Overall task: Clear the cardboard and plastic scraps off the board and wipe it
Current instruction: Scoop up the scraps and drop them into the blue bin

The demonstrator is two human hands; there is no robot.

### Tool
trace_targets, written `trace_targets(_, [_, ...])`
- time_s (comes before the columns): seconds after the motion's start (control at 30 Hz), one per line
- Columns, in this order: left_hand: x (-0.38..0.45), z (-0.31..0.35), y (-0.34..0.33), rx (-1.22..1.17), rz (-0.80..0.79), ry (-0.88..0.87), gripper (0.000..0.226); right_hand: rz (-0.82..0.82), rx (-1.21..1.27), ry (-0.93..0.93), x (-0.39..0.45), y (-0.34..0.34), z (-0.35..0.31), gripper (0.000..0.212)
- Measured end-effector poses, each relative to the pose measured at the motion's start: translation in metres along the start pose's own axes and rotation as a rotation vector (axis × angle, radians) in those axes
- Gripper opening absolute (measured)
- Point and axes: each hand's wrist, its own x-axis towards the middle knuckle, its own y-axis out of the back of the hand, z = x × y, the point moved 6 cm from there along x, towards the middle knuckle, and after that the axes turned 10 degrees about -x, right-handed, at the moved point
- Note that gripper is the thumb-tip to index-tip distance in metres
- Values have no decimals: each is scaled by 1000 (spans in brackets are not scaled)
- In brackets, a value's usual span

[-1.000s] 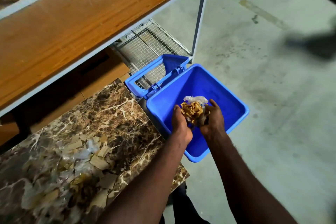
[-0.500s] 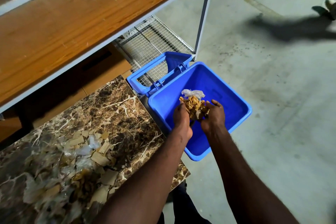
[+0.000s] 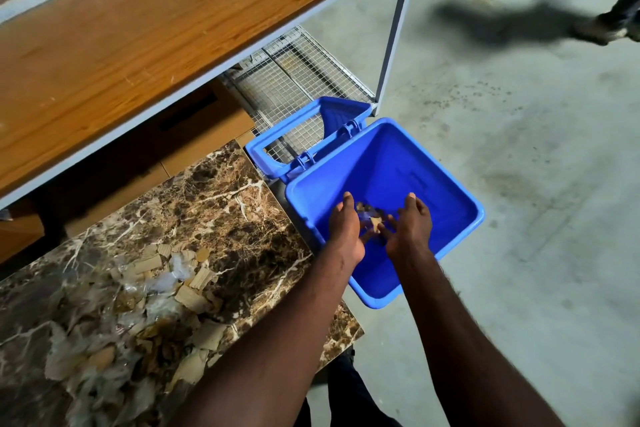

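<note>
A brown marble board (image 3: 194,215) lies at lower left, strewn with several cardboard and clear plastic scraps (image 3: 162,308). A blue plastic bin (image 3: 450,198) stands on the floor at the board's right edge, its swing lid (image 3: 277,142) hanging open. Over the bin, my left hand (image 3: 346,229) and my right hand (image 3: 410,225) are spread apart, palms facing each other, fingers straight. A few small scraps (image 3: 372,218) fall between them into the bin.
A wooden shelf (image 3: 138,31) with a white metal frame runs above and behind the board. A wire mesh rack (image 3: 294,80) sits under it. Cardboard boxes (image 3: 194,142) stand below the shelf. Another person's foot (image 3: 609,28) and its shadow show at top right on the concrete floor.
My hands held a bunched handful of cardboard and plastic over the bin; they have parted and let it drop, with only a few bits left falling.
</note>
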Motion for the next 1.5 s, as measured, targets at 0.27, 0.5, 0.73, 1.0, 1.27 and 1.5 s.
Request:
trace_targets(0.27, [7,16,34,-112,21,-40,18,-96,-24,-9,-20,-30,12,24])
trace_targets(0.5, [-9,62,117,-11,109,-395,16,-331,-298,166,-96,-112,60,11])
trace_targets(0.73, [-55,120,274,366,273,-657,28,-741,-786,420,-196,-196,150,14])
trace_targets(1.0, [-109,162,443,352,546,-895,15,-905,-1097,672,-274,-275,257,16])
trace_targets(1.27, [-122,174,601,463,844,-933,33,-1045,-1552,961,-349,-298,338,65])
trace_targets(1.5, [-95,148,608,668,362,-602,64,-998,-1973,977,-349,-286,400,121])
